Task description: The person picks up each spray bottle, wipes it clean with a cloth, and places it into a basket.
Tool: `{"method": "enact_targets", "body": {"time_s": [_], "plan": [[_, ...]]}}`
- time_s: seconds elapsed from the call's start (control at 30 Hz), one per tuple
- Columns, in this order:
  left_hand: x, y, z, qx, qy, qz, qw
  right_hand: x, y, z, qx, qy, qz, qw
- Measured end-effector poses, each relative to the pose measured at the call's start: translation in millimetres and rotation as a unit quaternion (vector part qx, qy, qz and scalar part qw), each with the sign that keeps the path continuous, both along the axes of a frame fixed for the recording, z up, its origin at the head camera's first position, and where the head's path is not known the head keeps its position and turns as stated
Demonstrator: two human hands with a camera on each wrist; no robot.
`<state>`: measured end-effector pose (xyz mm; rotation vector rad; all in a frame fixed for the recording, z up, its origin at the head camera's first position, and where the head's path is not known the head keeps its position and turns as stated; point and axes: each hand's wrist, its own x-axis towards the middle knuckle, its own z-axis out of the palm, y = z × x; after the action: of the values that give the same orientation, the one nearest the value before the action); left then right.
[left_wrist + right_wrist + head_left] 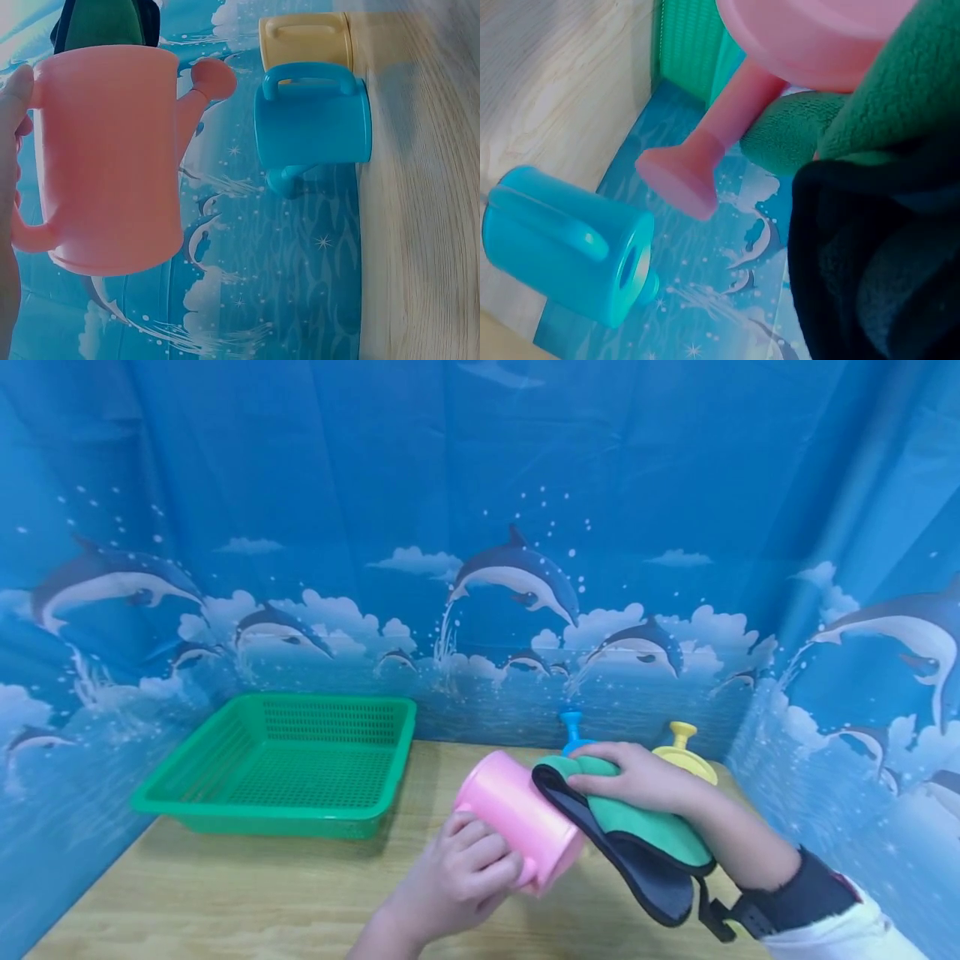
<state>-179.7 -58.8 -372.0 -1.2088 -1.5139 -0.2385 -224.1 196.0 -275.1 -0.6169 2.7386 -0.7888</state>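
My left hand (465,877) grips the handle of a pink watering can (517,810), which is held tilted above the table. The can's sprinkler spout (214,79) shows in the left wrist view, on the side away from the handle. A green cloth with black edging and a dark underside (652,835) is in my right hand (637,777), thumb on one face. Part of this cloth lies against the pink can near its rim. In the right wrist view the cloth (795,131) covers much of the right side and hides the fingers.
On the wooden table (247,902), a green plastic basket (277,822) stands at the back left. A blue watering can (315,124) and a yellow watering can (311,45) stand at the back right. A blue dolphin-print curtain (480,468) surrounds the table.
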Motion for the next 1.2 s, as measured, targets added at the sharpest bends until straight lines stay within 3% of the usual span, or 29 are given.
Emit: {"method": "enact_targets", "body": {"time_s": [0.2,0.43,0.73,0.97,1.2], "plan": [[0.4,1.1,0.0,-0.006,0.013,0.0,0.9999,3.0,3.2,1.9,0.003,0.013,0.01,1.0],[3.8,5.4,2.8,-0.01,0.043,-0.018,0.9989,-2.1,-6.8,-0.1,-0.009,0.018,-0.011,1.0],[7.6,10.5,6.8,-0.017,0.067,-0.037,0.9969,-12.1,-16.9,-4.7,-0.027,0.007,-0.024,0.999],[3.7,6.6,7.3,-0.005,0.07,-0.045,0.9965,-10.7,-12.1,-7.5,-0.041,-0.004,-0.034,0.999],[-1.6,0.3,8.0,0.008,0.085,-0.039,0.9956,-1.3,-5.7,-6.8,0.004,0.056,-0.032,0.998]]}}
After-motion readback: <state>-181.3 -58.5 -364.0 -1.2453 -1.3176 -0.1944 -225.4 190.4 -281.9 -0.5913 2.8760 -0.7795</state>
